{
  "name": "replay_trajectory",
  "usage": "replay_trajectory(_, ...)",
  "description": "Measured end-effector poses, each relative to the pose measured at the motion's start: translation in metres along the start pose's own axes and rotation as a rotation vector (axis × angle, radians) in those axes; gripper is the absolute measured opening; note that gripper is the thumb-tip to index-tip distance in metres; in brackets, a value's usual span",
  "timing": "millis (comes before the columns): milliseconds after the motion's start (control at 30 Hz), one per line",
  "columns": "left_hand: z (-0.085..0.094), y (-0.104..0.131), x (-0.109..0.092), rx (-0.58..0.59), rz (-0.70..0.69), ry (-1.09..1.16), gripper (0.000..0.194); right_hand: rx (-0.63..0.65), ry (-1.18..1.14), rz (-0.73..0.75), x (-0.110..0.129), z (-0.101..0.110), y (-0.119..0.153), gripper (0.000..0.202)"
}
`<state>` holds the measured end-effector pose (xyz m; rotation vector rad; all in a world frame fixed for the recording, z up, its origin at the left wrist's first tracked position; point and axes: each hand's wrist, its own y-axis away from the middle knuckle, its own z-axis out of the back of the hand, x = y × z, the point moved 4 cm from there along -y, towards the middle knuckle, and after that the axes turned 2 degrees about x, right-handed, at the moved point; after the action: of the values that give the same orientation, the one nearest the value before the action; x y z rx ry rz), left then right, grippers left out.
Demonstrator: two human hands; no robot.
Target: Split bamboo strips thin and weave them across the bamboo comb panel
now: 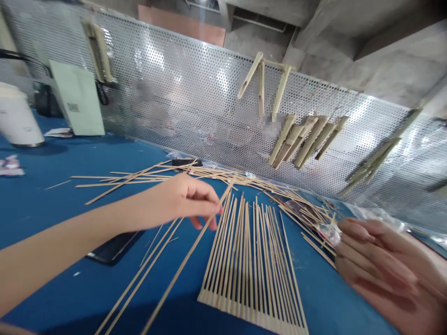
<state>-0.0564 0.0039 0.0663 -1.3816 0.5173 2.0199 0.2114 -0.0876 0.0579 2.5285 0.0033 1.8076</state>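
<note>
My left hand (pixel 190 200) pinches a long thin bamboo strip (pixel 188 253), which slants down toward the near edge of view. Just right of it a fan of narrow bamboo slats (pixel 240 307) lies on the blue table, side by side, their near ends close together in a row. Two loose bamboo strips (pixel 141 272) lie to the left of the held one. At the right edge my right hand (pixel 384 270) is closed with curled fingers, slightly blurred. Whether it holds anything cannot be made out. Its fingertips are close to a clear plastic wrapper (pixel 328 234).
A pile of bamboo strips (pixel 157 174) runs along the back of the blue table (pixel 104 158). A dark phone (pixel 113 247) lies beneath my left forearm. A white cup (pixel 18 116) and pale green bag (pixel 78 100) stand far left. Bamboo pieces (pixel 310 142) hang on the perforated metal panel (pixel 195 93).
</note>
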Motion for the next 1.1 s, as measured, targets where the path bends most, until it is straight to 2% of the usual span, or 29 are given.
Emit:
replay_trajectory(100, 0.016, 0.003, 0.014, -0.124, 0.064, 0.252, 0.014, 0.019, -0.154, -0.096, -0.013, -0.016, -0.026, 0.01)
replay_trajectory(167, 0.024, 0.006, 0.023, -0.222, 0.069, 0.334, 0.012, 0.028, -0.08, -0.113, -0.025, -0.026, -0.042, 0.012)
replay_trajectory(233, 0.027, 0.012, 0.029, -0.269, 0.065, 0.36, 0.012, 0.046, 0.053, -0.104, -0.034, -0.038, -0.052, 0.016)
replay_trajectory(367, 0.013, 0.028, 0.025, -0.229, 0.04, 0.349, 0.013, 0.14, 0.231, -0.008, -0.035, -0.075, -0.056, 0.021)
replay_trajectory(467, -0.004, 0.04, 0.014, -0.153, 0.035, 0.338, 0.012, 0.211, 0.279, 0.066, -0.028, -0.104, -0.053, 0.023)
replay_trajectory(567, -0.017, 0.047, 0.005, -0.126, 0.016, 0.356, 0.011, 0.246, 0.292, 0.084, -0.026, -0.123, -0.05, 0.022)
replay_trajectory(800, -0.034, 0.053, 0.003, -0.054, -0.002, 0.396, 0.012, 0.26, 0.287, 0.059, -0.035, -0.133, -0.039, 0.018)
replay_trajectory(900, -0.037, 0.054, 0.005, -0.057, -0.025, 0.411, 0.012, 0.241, 0.29, 0.052, -0.036, -0.135, -0.036, 0.018)
replay_trajectory(1000, -0.039, 0.056, 0.01, -0.081, -0.017, 0.425, 0.011, 0.227, 0.259, 0.055, -0.031, -0.137, -0.038, 0.019)
replay_trajectory(1100, -0.042, 0.061, 0.014, -0.09, 0.023, 0.447, 0.011, 0.187, 0.227, 0.065, -0.02, -0.137, -0.051, 0.03)
